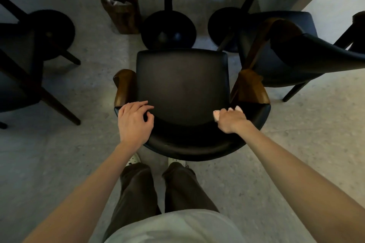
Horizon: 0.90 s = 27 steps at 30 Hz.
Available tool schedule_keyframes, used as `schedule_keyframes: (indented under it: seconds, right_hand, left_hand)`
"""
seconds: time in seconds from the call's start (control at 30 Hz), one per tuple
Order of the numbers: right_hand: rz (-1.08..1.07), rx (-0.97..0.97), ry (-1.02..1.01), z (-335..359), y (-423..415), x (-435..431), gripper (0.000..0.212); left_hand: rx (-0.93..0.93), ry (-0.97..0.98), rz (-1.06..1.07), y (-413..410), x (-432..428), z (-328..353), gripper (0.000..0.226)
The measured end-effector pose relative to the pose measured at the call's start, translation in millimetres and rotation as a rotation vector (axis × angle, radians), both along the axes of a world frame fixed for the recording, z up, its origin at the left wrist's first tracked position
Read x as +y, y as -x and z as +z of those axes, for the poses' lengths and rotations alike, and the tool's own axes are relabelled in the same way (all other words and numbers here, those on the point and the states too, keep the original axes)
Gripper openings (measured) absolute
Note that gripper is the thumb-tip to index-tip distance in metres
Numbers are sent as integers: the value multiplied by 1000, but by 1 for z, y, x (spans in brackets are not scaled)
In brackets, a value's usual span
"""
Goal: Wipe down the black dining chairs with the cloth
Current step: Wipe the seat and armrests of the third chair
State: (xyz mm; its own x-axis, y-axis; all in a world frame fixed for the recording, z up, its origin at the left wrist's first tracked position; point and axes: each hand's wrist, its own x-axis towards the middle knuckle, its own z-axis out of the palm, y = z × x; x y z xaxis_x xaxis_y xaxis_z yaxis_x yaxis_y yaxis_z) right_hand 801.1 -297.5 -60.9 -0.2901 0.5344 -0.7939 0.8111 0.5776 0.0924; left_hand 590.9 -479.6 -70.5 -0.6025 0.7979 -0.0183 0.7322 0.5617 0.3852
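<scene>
Downward from the head camera, the left hand (134,120) rests loose-fingered on the left end of the curved backrest (187,145) of a black dining chair (183,85), while the right hand (231,121) clutches a pale pink cloth (216,116) against the right end.
</scene>
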Motion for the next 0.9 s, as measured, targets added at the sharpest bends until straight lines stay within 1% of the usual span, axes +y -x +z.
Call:
schedule_keyframes:
  seconds: [0.07, 0.13, 0.23, 0.3, 0.37, 0.43, 0.5, 0.53, 0.6, 0.63, 0.67, 0.7, 0.73, 0.8, 0.87, 0.9]
  right_hand:
    - [-113, 26, 118, -1, 10, -20, 48]
    - [-256, 73, 198, 3, 25, -41, 53]
    - [-378, 182, 299, 13, 53, -75, 55]
    - [-417, 310, 316, 14, 73, -97, 49]
    - [-446, 432, 298, 16, 84, -113, 38]
    - [-431, 533, 299, 25, 81, -116, 25]
    - [-325, 619, 259, 42, 66, -107, 20]
    - [-240, 674, 188, 49, 56, -98, 22]
    - [-134, 801, -17, 52, 31, -73, 36]
    - [-66, 794, -134, 49, 17, -57, 46]
    - [8, 695, -213, 43, 4, -42, 57]
    - [61, 550, -235, 36, -8, -28, 63]
    - [87, 416, -207, 27, -17, -19, 62]
    - [67, 210, -124, 10, -28, -8, 48]
    - [-27, 92, -72, -2, -24, -9, 40]
    - [-52, 76, -62, -1, -20, -14, 40]
  left_hand:
    - [2, -49, 30, -2, -2, 0, 24]
    - [-2, -100, 68, -3, -4, 0, 24]
    - [-28, -159, 89, -3, -6, 0, 27]
    - [-70, -188, 103, -2, -6, -1, 30]
    - [-111, -203, 118, -1, -6, 0, 31]
    - [-145, -217, 109, 3, -7, 1, 31]
    - [-179, -227, 64, 8, -11, 3, 31]
    - [-187, -223, 37, 10, -15, 4, 31]
    - [-178, -193, -1, 13, -23, 5, 32]
    - [-167, -165, -7, 13, -26, 5, 33]
    - [-155, -131, -8, 13, -29, 5, 34]
    - [-143, -97, -8, 13, -30, 4, 36]
    - [-132, -70, -8, 13, -31, 4, 37]
    - [-122, -37, -16, 13, -31, 5, 39]
    - [-121, -21, -30, 14, -31, 6, 40]
    - [-122, -19, -39, 15, -32, 6, 40]
